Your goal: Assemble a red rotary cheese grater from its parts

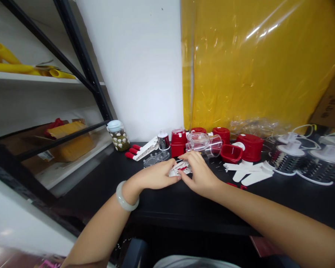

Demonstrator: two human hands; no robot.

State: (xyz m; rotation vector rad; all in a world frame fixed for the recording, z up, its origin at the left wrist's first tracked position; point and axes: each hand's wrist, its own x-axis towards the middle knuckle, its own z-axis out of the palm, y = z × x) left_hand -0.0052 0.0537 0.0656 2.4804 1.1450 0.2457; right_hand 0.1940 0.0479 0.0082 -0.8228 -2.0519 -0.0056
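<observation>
Holding a white part (174, 171) with a red piece (182, 168) between the fingertips of left hand (155, 175) and right hand (198, 174), both closed on it, over the worktop (162, 203), between back and front edges. Partly covered by fingers, so unclear in outline. Counting, near the back-left corner, one jar (120, 141) and three red-tipped handles (145, 149); near the right edge, two perforated drums (288, 160) in front, overlapping pieces too crowded to count.

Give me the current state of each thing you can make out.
White part: held, partly hidden
Left hand: closed on white part
Right hand: closed on white part
Bangle: worn on left wrist
Jar: upright, lid on
Red-tipped handles: lying side by side
Loose white pieces: lying overlapped
Metal drums: standing upright
</observation>
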